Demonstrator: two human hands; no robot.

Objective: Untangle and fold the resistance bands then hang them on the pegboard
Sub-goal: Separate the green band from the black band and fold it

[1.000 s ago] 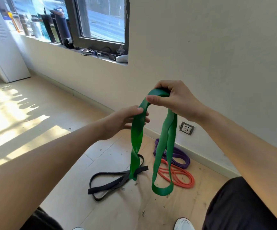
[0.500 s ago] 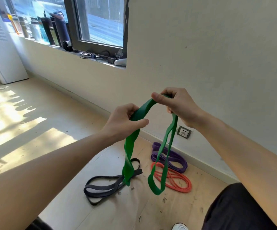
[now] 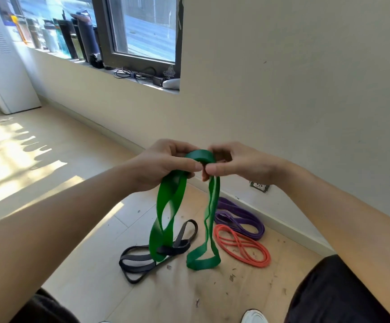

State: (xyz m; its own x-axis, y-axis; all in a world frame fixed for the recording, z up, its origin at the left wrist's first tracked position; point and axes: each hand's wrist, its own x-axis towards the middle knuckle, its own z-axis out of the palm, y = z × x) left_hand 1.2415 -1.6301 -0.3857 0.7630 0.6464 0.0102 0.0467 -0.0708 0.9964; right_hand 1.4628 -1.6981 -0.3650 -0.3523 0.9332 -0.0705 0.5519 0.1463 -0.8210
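Hands [image 3: 163,165] [image 3: 240,167] closer, green band [image 3: 166,217] vertical

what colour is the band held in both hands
The band is green, clearest in the head view.

A row of bottles [image 3: 68,38] stands on the sill [image 3: 143,81] below the window [image 3: 142,26], with coiled cables [image 3: 133,73] and a white lump [image 3: 171,83] further along. A socket [image 3: 260,186] sits low on the wall [image 3: 282,89]. Sun patches and dark scraps [image 3: 232,277] mark the floor [image 3: 84,264]. A white cabinet [image 3: 5,66] stands far left.
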